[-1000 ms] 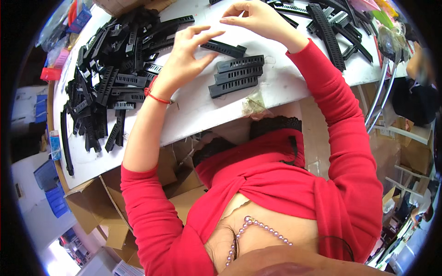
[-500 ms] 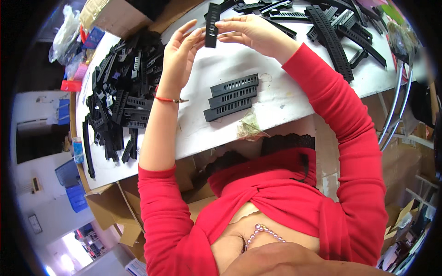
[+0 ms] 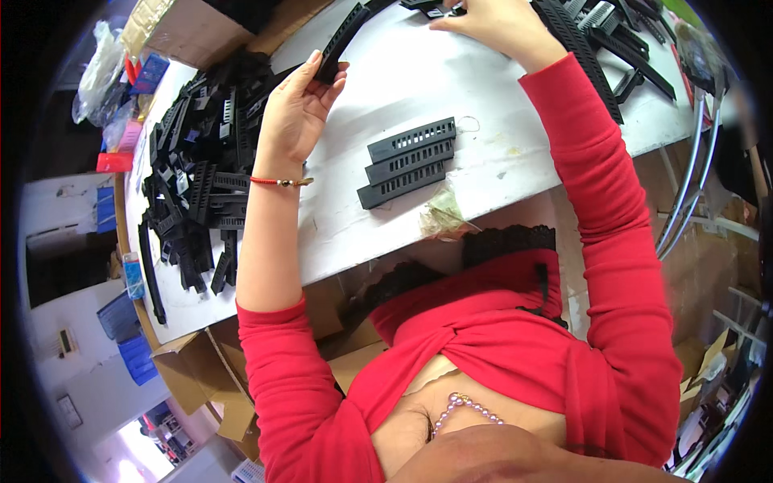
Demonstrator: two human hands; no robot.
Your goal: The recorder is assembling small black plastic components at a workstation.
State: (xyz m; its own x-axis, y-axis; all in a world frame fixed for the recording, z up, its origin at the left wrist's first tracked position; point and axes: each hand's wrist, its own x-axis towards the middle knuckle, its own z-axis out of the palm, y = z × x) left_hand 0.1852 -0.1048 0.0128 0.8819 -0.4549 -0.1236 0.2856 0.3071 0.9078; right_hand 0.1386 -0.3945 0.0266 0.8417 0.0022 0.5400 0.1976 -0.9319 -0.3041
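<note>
My left hand is closed on one end of a black slotted strip, held tilted above the white table. At the top edge, my right hand has its thumb and a finger around a black plastic piece at the front of the far pile; the other fingertips are cut off by the picture's edge. Between my arms, three short slotted strips lie stepped together: a far one, a middle one and a near one.
A heap of black slotted pieces covers the table's left side. More long strips lie at the far right. A crumpled clear wrapper sits by the near edge of the table. Cardboard boxes stand at the far left, with another below.
Both hands were together at one strip. My left hand has moved left with it, while my right hand has left it and reached right and farther away to the pile.
</note>
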